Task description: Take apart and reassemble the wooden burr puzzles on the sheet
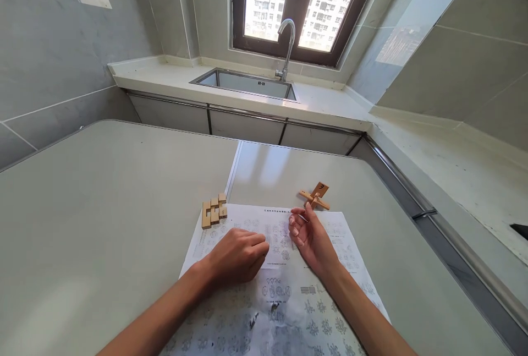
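My left hand (241,254) rests as a loose fist on the printed paper sheet (274,290), with no object showing from it. My right hand (311,237) lies on its side with the palm partly in view and the fingers loosely bent and apart, holding nothing. Just beyond its fingertips is a crossed group of wooden puzzle pieces (315,197), one with a dark mark on it; whether the hand touches it I cannot tell. Notched wooden puzzle blocks (213,212) stand in a row at the sheet's far left corner, beyond my left hand.
The sheets lie on a pale table (103,207) with a seam (234,166) across it. Behind it runs a counter (325,102) with a sink (247,82) and a faucet (287,48) below a window. Another ledge (462,163) borders the right side.
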Motion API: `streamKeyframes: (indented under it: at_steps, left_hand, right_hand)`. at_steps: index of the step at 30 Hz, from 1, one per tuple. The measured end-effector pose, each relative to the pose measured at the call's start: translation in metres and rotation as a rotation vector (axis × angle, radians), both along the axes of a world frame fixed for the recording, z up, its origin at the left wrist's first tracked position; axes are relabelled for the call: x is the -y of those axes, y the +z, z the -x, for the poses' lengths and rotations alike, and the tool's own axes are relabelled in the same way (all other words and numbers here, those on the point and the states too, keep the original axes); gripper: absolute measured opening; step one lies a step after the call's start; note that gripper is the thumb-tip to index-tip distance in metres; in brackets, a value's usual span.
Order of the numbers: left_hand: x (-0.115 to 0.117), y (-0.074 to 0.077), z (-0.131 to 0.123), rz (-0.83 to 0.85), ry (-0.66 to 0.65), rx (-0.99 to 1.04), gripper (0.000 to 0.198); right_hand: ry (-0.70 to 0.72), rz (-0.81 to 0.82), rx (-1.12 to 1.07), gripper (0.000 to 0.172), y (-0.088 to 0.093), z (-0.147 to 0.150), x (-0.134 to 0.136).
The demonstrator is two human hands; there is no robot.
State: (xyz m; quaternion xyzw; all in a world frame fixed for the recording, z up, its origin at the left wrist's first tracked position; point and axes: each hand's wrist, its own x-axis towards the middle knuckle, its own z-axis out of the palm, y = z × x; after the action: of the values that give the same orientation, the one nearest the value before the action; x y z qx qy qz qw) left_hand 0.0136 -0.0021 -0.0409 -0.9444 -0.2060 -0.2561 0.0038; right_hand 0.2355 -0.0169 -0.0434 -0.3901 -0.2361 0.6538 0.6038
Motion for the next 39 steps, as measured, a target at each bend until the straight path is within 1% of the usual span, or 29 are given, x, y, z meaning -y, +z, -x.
streamKeyframes:
  at_steps: [4,8,15,21,23,26,30,39]
  left_hand:
    - [0.001,0.001,0.001,-0.005,0.001,0.013,0.029]
    - [0.001,0.001,0.002,-0.006,0.003,0.019,0.029]
    - [0.000,-0.002,0.002,-0.005,-0.009,0.038,0.029]
    - [0.000,-0.002,0.002,0.006,-0.003,0.033,0.029]
    - [0.000,-0.002,0.002,0.008,-0.001,0.036,0.029]
    - [0.000,-0.002,0.003,0.011,0.001,0.031,0.030]
    - [0.000,-0.003,0.003,0.010,-0.003,0.029,0.029]
    - [0.000,-0.002,0.003,-0.016,0.010,0.050,0.030]
  right_hand:
    - [-0.075,0.056,-0.196,0.040,0.002,-0.010,-0.005]
    - [-0.055,0.037,-0.346,0.032,-0.002,-0.019,-0.007]
    - [-0.033,0.077,-0.502,0.021,-0.014,-0.027,-0.010]
    - [-0.018,0.064,-0.610,0.008,-0.012,-0.029,-0.010]
    - [-0.026,0.046,-0.633,0.007,-0.011,-0.029,-0.010]
    - [-0.042,-0.001,-0.625,0.013,-0.011,-0.028,-0.011]
    - [-0.037,-0.061,-0.555,0.015,-0.012,-0.027,-0.011]
    - [-0.047,-0.053,-0.271,0.025,-0.009,-0.018,-0.008]
